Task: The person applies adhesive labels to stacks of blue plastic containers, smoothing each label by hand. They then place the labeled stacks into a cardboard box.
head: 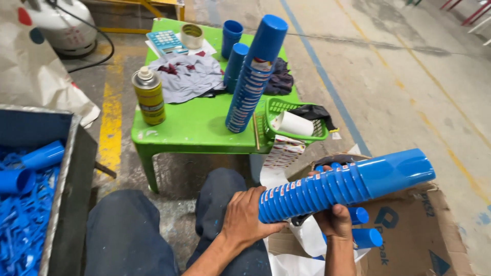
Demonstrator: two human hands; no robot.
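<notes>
Under cup stack (pixel 337 186), right hand (pixel 333 221) cupped.

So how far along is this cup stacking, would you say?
Partly done, it seems. A tall stack of blue cups already stands on the green table, with two shorter stacks behind it. In hand: the left hand and right hand hold another long stack sideways over a cardboard box. Left: loose cups still lie in the grey bin.

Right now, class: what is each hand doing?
Left hand: closed on the open end of the stack of blue cups.
Right hand: gripping the same stack from beneath.
</notes>
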